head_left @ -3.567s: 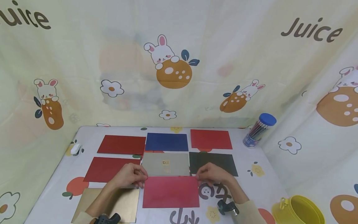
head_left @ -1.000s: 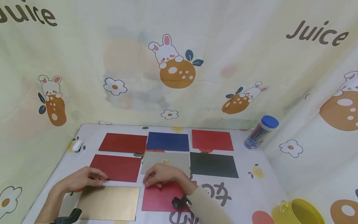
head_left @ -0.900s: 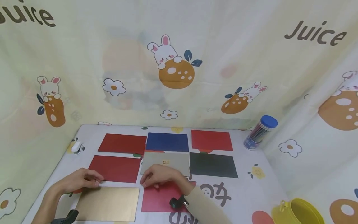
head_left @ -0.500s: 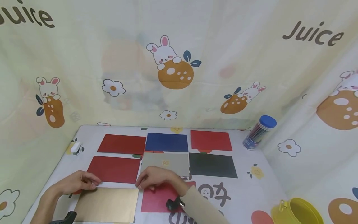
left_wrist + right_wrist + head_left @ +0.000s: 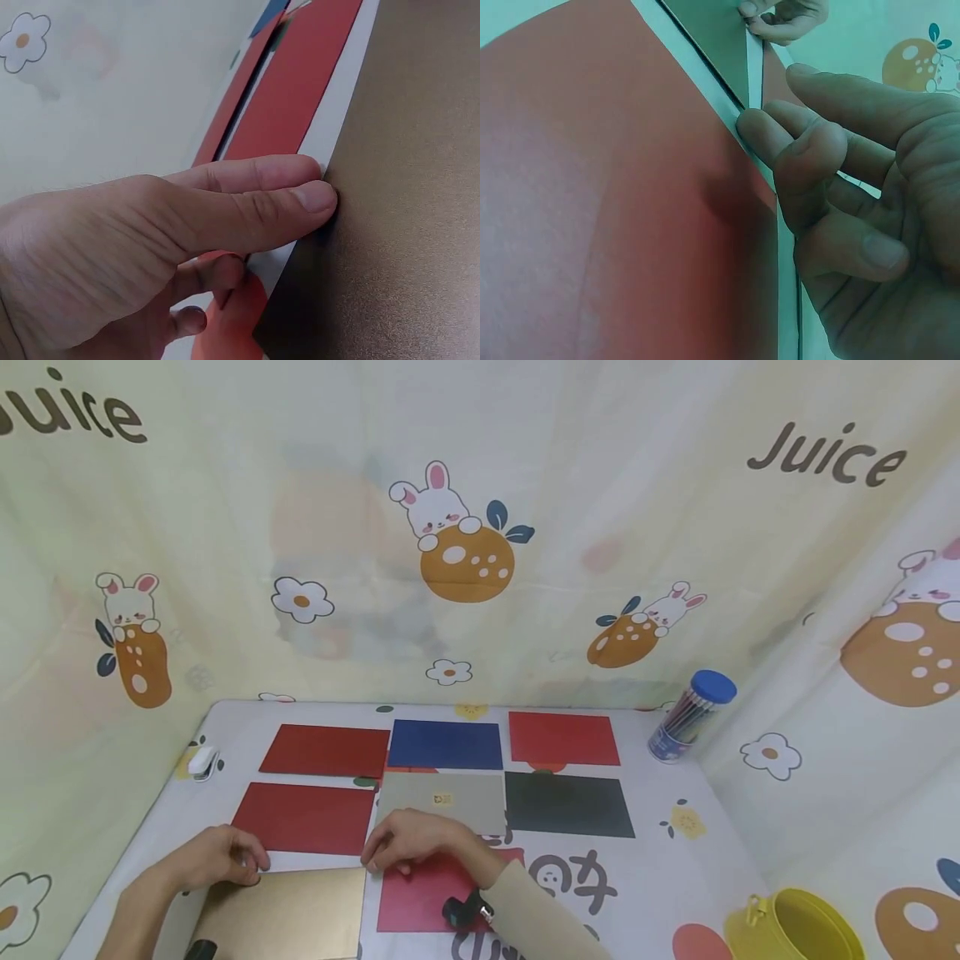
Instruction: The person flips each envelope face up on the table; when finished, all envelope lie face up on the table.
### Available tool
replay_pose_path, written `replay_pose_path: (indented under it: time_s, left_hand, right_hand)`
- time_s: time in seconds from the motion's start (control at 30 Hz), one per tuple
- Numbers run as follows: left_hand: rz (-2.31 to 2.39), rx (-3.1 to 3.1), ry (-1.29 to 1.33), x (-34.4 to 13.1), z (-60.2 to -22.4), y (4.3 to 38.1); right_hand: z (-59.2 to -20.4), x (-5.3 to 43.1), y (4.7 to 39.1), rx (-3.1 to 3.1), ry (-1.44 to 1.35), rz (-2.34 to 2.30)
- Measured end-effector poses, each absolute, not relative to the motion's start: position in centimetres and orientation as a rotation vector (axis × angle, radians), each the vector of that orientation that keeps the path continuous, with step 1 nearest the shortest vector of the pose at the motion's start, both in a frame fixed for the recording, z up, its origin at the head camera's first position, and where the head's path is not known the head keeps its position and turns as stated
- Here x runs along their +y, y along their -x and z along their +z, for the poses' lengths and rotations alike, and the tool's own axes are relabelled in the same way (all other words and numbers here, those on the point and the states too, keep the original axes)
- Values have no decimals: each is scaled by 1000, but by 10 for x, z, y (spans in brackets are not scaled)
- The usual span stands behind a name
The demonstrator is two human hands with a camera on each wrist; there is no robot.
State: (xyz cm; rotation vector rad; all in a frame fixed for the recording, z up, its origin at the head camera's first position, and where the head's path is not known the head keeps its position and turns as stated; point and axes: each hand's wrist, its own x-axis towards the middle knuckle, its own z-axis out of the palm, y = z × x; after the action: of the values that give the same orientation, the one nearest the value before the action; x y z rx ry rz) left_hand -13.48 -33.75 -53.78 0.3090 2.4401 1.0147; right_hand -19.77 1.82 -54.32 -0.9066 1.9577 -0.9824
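A gold card (image 5: 285, 914) lies at the table's near left. My left hand (image 5: 213, 860) pinches its far edge by the left corner; the left wrist view shows the thumb (image 5: 315, 196) over the rim of the gold surface (image 5: 412, 187). At the card's far right corner are the curled fingers of my right hand (image 5: 412, 839), which hold it at its tip. My right forearm crosses a pink-red card (image 5: 405, 902), partly hiding it. Beyond the hands lie a dark red card (image 5: 307, 818) and a grey card (image 5: 442, 793) with a small label.
Farther back lie a brick-red card (image 5: 326, 750), a blue card (image 5: 446, 743), a bright red card (image 5: 564, 737) and a dark green card (image 5: 570, 803). A blue-lidded jar of pencils (image 5: 686, 718) stands back right, a yellow bucket (image 5: 806, 927) front right, a white stapler (image 5: 202, 762) at left.
Both hands were at the pink-red card's far corners; they have since moved left to the gold card. Lately the gold card has shifted slightly left and looks darker.
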Motion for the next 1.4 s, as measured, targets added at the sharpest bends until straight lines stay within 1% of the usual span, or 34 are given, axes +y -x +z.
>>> replay_pose_path:
  time_s: [0.63, 0.83, 1.07, 1.4]
  left_hand:
    - [977, 2498, -342, -337, -541, 131]
    - [980, 2487, -290, -354, -542, 126]
    - [944, 2485, -109, -380, -533, 116]
    - [1193, 2343, -121, -395, -533, 115]
  right_hand:
    - [-545, 20, 197, 1945, 883, -1000]
    - [-543, 19, 197, 1935, 886, -1008]
    - [-539, 21, 197, 1870, 846, -1079]
    - [-538, 26, 201, 1731, 845, -1149]
